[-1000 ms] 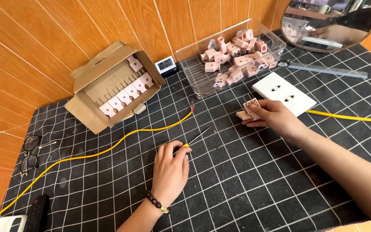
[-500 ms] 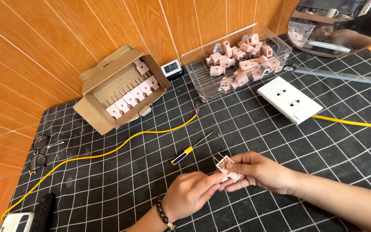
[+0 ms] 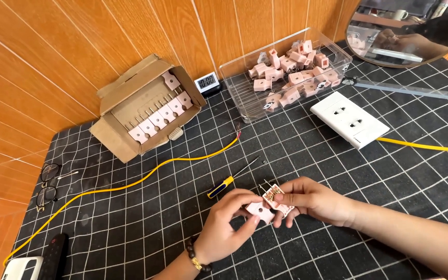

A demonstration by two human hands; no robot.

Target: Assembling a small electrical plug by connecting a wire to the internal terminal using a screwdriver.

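Head view, pink plug [image 3: 268, 206] at 6 o'clock low centre, pinched between left hand [image 3: 227, 228] and right hand [image 3: 312, 199] fingertips, screwdriver [image 3: 233, 177] just beyond at 11, yellow cable [image 3: 130, 184] at 10, clear bin [image 3: 245, 103] at 12.

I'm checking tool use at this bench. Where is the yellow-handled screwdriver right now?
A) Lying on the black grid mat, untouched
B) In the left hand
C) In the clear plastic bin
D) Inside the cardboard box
A: the screwdriver lies on the mat just above the hands, while the left hand and right hand both grip a pink plug between them.
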